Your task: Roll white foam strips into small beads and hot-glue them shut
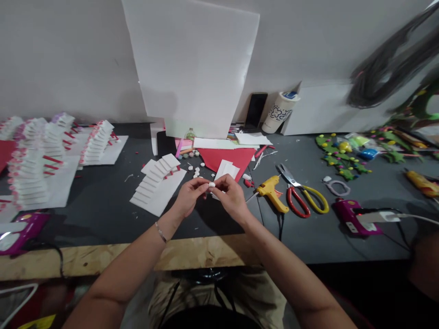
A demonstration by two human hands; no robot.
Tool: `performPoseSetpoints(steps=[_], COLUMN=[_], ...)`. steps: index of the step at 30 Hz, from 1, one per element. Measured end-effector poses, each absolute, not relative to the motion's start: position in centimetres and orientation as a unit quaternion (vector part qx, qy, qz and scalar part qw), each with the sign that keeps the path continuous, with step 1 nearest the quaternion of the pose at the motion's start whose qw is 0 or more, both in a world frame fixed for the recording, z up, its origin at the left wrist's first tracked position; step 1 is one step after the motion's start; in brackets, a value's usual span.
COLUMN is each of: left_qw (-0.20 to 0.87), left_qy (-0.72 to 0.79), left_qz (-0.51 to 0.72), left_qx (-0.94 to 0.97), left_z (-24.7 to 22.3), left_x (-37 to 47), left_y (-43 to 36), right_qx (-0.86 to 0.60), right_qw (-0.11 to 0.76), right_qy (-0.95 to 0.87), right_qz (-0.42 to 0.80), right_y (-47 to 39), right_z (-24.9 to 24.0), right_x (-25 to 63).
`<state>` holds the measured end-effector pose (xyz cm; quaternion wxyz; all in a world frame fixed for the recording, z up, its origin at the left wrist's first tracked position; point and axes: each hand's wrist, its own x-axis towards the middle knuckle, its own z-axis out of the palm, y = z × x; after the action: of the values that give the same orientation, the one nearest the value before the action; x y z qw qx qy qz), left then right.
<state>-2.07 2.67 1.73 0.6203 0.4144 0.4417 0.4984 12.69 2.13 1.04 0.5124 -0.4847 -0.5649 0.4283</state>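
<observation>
Between the fingertips of both hands is a small white lump (pixel 211 184), perhaps clay or foam; its exact kind is too small to tell. My left hand (pixel 188 195) pinches it from the left and my right hand (pixel 232 195) from the right. Left of my hands lies a white card base (pixel 158 197) bearing a fanned row of white strips (pixel 151 180) with red bits at one side. Several white pellets (pixel 196 172) are scattered just beyond my fingers. White paper pieces (pixel 226 170) rest on a red sheet (pixel 219 157), partly hidden by my right hand.
A yellow glue gun (pixel 273 193) and scissors (pixel 302 192) lie to the right, near a purple power strip (pixel 355 217). Finished-looking fanned models (pixel 34 169) stand at left. A white board (pixel 195 68), a phone (pixel 255 111) and a cup (pixel 279 113) lean or stand along the wall.
</observation>
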Motion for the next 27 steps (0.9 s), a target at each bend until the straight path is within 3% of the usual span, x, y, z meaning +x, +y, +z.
performPoseSetpoints(steps=[10,19,27], left_qw=[0.657,0.715,0.662], left_qy=[0.433,0.394,0.422], left_qz=[0.449,0.405,0.441], left_qx=[0.423,0.411,0.435], left_z=[2.4,2.6,2.2], left_x=[-2.6,-2.7,-2.2], left_y=[2.6,2.7,2.6], right_qx=[-0.460,-0.437,-0.462], right_qw=[0.461,0.435,0.430], right_qy=[-0.637,-0.724,-0.705], right_qz=[0.411,0.308,0.323], right_y=[1.8,2.1,1.7], right_z=[2.3,2.0,2.2], right_x=[13.6,14.6,15.2])
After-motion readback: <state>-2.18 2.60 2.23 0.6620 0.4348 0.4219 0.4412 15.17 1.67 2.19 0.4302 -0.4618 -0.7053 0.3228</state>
